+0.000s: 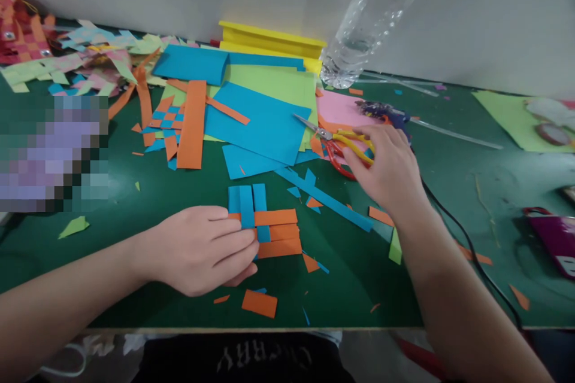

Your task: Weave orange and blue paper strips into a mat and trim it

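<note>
My left hand [202, 248] is closed over a small weave of blue and orange paper strips [278, 232] near the table's front edge. Its fingers cover the weave's left part; orange ends stick out to the right and blue ends at the top. My right hand [389, 161] is at a pair of scissors [330, 139] with red and yellow on the handles, thumb and fingers around the yellow part. The scissors' blades point left over a blue paper sheet [265, 119]. A dark hot glue gun [381, 111] lies just behind this hand, partly hidden.
A water bottle [359, 30] stands at the back. Paper scraps [99, 60] are heaped at the back left. An orange strip [192, 125] and a long blue strip [332, 203] lie in mid-table. A black cord [458, 233] runs to the right, near a purple object [552, 239].
</note>
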Tool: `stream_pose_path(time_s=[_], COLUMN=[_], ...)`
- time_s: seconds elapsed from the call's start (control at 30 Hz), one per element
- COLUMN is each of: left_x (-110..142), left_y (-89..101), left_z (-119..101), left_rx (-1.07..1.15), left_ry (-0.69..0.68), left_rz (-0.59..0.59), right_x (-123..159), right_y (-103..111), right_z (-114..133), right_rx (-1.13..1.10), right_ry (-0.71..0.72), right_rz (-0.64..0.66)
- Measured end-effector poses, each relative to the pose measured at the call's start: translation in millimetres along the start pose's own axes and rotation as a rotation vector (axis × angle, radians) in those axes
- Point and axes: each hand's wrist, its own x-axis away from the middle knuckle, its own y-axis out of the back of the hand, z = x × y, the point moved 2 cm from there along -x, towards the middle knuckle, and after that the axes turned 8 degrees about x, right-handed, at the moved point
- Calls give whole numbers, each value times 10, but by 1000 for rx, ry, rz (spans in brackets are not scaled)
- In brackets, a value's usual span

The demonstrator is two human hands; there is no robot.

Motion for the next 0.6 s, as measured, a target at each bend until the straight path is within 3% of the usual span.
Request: stream_pose_path(time_s=[0.27, 0.43, 0.6], left_x=[31, 25, 42], left_y=[27, 21, -12], left_z=[-45, -94, -77], left_rx=[-36, -36, -44], left_ry=[-19, -51, -34], left_rz=[32, 73, 90], right_x=[26, 13, 1], right_y=[-300, -365, -257], right_z=[-306, -348, -317], right_rx=[38, -20, -15], right_ry=[-143, -102, -111], right_rz=[209, 237, 201])
